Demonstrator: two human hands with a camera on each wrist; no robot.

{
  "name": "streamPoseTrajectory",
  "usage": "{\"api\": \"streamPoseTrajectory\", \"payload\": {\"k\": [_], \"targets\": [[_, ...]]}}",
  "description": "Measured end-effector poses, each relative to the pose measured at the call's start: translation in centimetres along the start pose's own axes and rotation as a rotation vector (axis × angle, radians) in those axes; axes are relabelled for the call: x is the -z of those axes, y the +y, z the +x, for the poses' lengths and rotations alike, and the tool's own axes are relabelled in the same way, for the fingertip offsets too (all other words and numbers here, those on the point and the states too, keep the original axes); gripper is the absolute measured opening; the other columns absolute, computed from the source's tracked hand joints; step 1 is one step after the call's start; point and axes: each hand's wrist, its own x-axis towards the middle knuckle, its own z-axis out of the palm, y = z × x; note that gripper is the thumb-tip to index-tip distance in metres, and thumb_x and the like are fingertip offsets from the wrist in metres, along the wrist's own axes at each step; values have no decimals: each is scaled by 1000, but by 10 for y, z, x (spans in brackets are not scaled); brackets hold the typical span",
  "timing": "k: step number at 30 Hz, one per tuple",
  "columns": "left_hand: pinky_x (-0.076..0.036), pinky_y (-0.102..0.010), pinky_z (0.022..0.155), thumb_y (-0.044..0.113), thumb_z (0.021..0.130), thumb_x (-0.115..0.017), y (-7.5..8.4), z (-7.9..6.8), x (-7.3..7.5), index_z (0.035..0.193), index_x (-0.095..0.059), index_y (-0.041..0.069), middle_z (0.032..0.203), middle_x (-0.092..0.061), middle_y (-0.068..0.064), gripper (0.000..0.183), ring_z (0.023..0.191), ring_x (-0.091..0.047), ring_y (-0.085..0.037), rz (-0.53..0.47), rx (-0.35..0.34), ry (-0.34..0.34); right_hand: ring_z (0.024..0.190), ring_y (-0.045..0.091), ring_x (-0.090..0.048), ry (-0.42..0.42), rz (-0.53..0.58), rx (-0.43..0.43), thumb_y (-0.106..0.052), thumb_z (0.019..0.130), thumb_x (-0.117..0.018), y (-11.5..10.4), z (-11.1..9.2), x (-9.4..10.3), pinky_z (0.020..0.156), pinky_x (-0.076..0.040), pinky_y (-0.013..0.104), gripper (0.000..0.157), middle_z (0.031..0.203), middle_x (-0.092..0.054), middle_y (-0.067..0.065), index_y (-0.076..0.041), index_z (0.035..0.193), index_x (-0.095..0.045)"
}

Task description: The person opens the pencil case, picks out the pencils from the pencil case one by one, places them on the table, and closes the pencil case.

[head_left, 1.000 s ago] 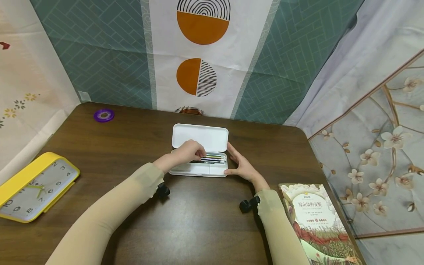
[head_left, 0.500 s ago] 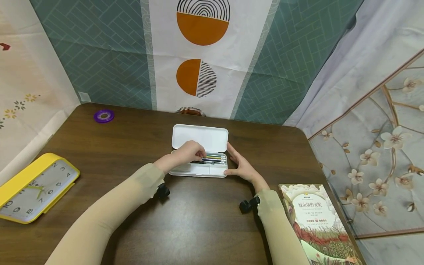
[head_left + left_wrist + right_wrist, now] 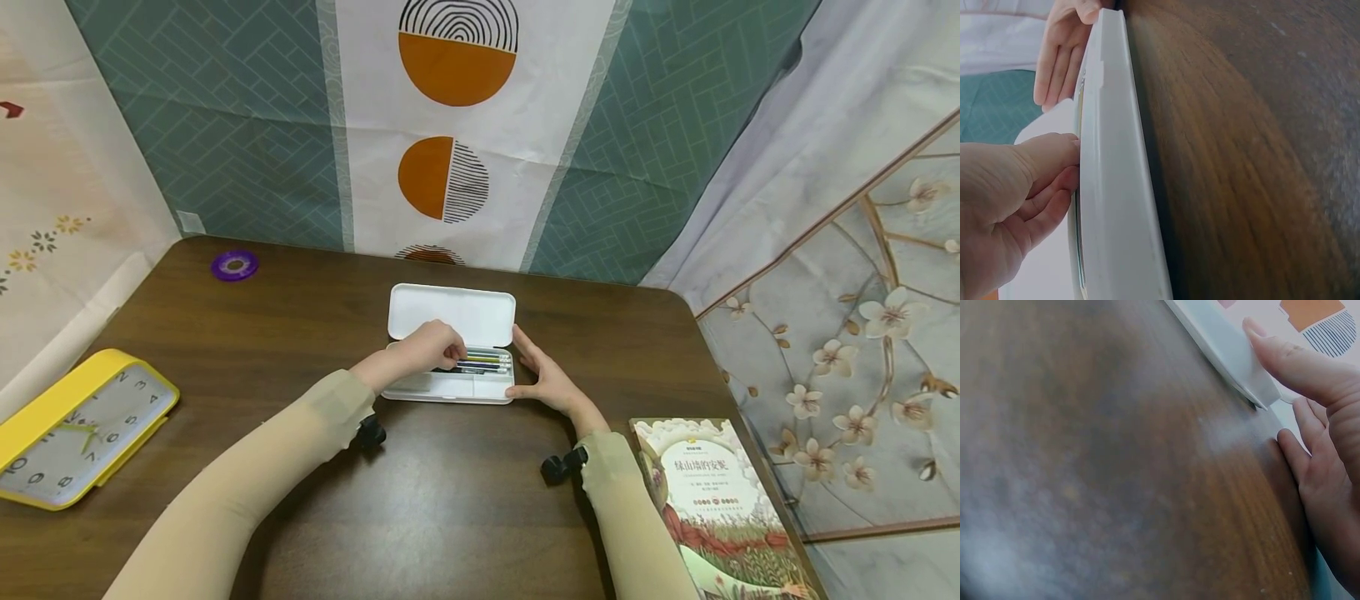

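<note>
A white pencil case (image 3: 452, 315) lies on the table with its lid folded back. Several pencils (image 3: 489, 360) lie side by side in its rear part, their ends toward the right. My left hand (image 3: 431, 343) reaches into the case from the left, its curled fingers and thumb pinching at the pencils; the case wall hides the fingertips in the left wrist view. At the right end of the case, my right hand (image 3: 549, 377) is spread. Its thumb (image 3: 1285, 353) rests at the front right corner, and its straight fingers reach along the side toward the lid.
A yellow clock (image 3: 90, 429) lies at the left of the dark wooden table (image 3: 420, 508). Behind it, near the back edge, sits a purple ring-shaped roll (image 3: 234, 266). A book (image 3: 712, 500) lies beside the right forearm. Patterned cloths hang behind and beside the table.
Both hands stay almost in place at the pencil case, with only a tiny shift of the left fingers over the pencils. The head view has tilted up slightly.
</note>
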Motion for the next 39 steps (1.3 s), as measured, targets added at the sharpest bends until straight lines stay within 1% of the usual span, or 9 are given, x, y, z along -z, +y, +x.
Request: {"api": "streamPoseTrajectory", "payload": {"k": [5,10,14,19,26,29,31,34,39], "targets": [[-53,-26,74,-2,80,-67,-1,0,-1,91,-76,2,82,-74,-5,15,74,-64,-11,4,-36,1,152,26,-10,-3,9,18,0,76,-81,1,-1,1,120,-19,53,110,165,-8,8,-12,158,-8],[-53,-24,73,-1,81,-66,-3,0,-4,91,-77,3,82,-74,-4,15,73,-62,-9,8,-50,7,152,25,-10,-2,7,23,0,76,-81,1,0,1,120,-19,53,110,165,-9,8,-13,158,-9],[-53,-24,72,1,83,-68,-4,-1,-5,92,-77,3,83,-74,-4,14,73,-62,-9,-4,-43,2,152,26,-10,-1,3,14,2,76,-80,-1,0,1,120,-20,53,110,165,-8,9,-12,158,-8],[-55,-26,76,1,85,-69,-4,-2,-2,96,-77,1,87,-75,-6,13,78,-66,-12,-46,-33,-9,152,30,-8,-4,0,8,7,76,-78,-3,0,1,119,-19,55,110,165,-6,13,-7,158,-6],[-56,-28,81,4,88,-71,-5,-3,0,99,-76,0,91,-75,-8,13,85,-70,-16,-63,-41,-22,150,37,-10,-24,5,3,4,77,-78,-32,-7,1,118,-20,58,106,163,-7,20,3,155,-7],[-56,-28,80,4,88,-70,-6,-3,0,99,-76,0,92,-76,-9,13,85,-70,-17,-62,-55,-20,151,36,-10,-24,11,-4,4,77,-78,-34,-7,1,119,-20,57,106,163,-7,19,2,155,-7],[-56,-27,78,3,87,-70,-7,-3,-1,98,-76,0,90,-76,-9,13,83,-70,-16,-56,-69,-13,151,35,-9,-21,16,-7,4,78,-78,-34,-8,0,119,-19,56,106,163,-8,19,1,156,-7],[-56,-24,76,1,85,-69,-8,-3,-2,97,-76,0,89,-75,-7,15,80,-69,-13,-61,-65,-7,151,35,-9,-17,21,-7,5,77,-77,-31,-7,0,119,-18,56,105,163,-8,18,0,156,-7],[-55,-23,75,1,83,-68,-8,-3,-1,96,-76,1,87,-75,-6,15,78,-68,-11,-75,-63,17,152,31,-10,-2,11,6,4,78,-77,-11,-3,0,119,-19,56,107,164,-8,14,-7,157,-8]]}}
